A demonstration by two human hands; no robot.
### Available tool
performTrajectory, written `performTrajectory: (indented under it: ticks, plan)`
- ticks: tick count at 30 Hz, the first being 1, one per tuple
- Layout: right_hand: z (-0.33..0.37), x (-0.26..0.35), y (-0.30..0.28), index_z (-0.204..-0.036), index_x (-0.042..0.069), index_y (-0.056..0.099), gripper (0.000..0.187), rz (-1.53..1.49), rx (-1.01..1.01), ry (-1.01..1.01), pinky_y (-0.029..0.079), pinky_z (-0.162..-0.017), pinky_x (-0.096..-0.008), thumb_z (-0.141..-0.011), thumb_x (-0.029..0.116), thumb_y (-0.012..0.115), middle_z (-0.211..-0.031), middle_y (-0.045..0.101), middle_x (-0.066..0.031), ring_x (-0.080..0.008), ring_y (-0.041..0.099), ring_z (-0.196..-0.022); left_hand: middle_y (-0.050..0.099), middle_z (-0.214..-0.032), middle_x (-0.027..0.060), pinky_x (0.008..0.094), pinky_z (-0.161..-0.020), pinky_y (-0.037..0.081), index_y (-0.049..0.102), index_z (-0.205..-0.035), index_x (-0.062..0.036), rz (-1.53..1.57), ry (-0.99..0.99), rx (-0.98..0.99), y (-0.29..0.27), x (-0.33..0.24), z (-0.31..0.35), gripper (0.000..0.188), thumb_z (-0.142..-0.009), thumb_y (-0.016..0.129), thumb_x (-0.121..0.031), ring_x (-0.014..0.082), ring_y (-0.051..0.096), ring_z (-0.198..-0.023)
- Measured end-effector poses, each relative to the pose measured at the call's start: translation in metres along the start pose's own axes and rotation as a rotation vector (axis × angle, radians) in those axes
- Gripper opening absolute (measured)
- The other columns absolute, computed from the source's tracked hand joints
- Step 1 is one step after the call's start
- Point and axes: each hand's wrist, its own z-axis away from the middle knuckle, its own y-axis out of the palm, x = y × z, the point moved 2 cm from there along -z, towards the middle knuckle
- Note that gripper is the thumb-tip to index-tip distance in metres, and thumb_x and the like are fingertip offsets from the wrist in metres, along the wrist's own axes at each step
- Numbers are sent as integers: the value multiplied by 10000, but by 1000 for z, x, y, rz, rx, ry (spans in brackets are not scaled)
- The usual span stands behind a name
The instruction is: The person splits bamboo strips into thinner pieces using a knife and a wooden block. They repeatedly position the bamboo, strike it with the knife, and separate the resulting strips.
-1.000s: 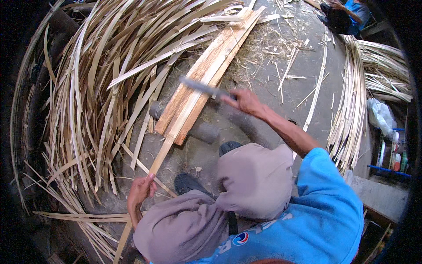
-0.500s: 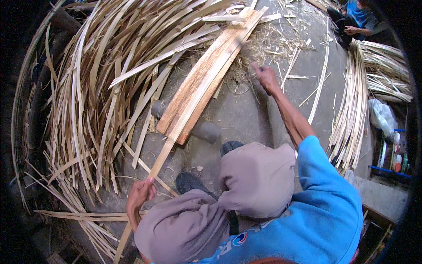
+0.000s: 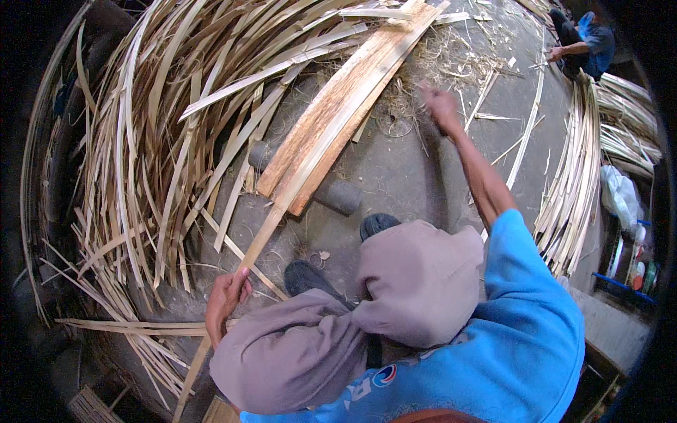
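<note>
My left hand [image 3: 227,296] is closed around a long, thin bamboo strip [image 3: 266,233] beside my left knee. The strip's upper length lies along a rough wooden plank [image 3: 300,144], and its lower end runs down past my leg. Propping up the plank's near part is a grey cylinder [image 3: 340,196]. To the right of the plank, my right hand [image 3: 443,111] is raised and closed, smeared by motion. What it grips is too blurred to make out.
A large heap of loose strips [image 3: 141,127] fills the left side. Shavings [image 3: 458,56] litter the floor beyond the plank. Bundled strips [image 3: 571,176] lie at the right, near a white plastic bag [image 3: 620,194]. Another person [image 3: 585,46] crouches at the far right.
My right hand has shifted slightly right, and the dark blurred shape between it and the plank no longer shows. My left hand keeps its hold on the strip. The view has shifted slightly.
</note>
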Motion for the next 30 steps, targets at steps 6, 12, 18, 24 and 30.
performTrajectory:
  ticks: [6, 12, 18, 24, 30]
  plan:
    - [5, 46, -32, -705, 33, 621, 716, -332, -141, 101, 524, -502, -325, -933, 707, 540, -571, 623, -80, -155, 636, -493, 697, -823, 51, 331, -709, 494, 692, -1286, -109, -66, 416, -569, 27, -6, -18, 369, -973, 687, -306, 128, 606, -747]
    - [91, 97, 7, -910, -39, 724, 694, -116, 58, -49, 492, -575, -394, -956, 635, 567, -600, 627, -134, -210, 642, -576, 638, -794, 128, 389, -670, 489, 679, -1331, -267, -272, 406, -657, 48, -41, -40, 405, -932, 734, -311, 234, 641, -716]
    - [184, 125, 55, -1028, -25, 728, 682, -50, 409, -155, 548, -760, -461, -941, 636, 581, -872, 709, -264, -376, 711, -818, 619, -744, 142, 466, -607, 472, 668, -1337, -270, -558, 465, -665, 48, -44, -42, 386, -963, 677, -363, 340, 633, -666]
    - [290, 153, 62, -907, 30, 703, 496, -57, 549, -647, 551, -713, -473, -897, 525, 722, -839, 689, -235, -431, 672, -789, 729, -848, 172, 448, -682, 517, 708, -1280, -240, -335, 462, -500, 42, -47, -49, 332, -987, 633, -377, 355, 695, -773]
    - [212, 122, 47, -866, 42, 722, 451, 33, 323, -315, 517, -596, -436, -900, 492, 734, -757, 679, -220, -336, 674, -643, 672, -778, 226, 431, -674, 504, 712, -1267, -199, -299, 386, -450, 44, -65, -51, 332, -1000, 614, -370, 382, 673, -709]
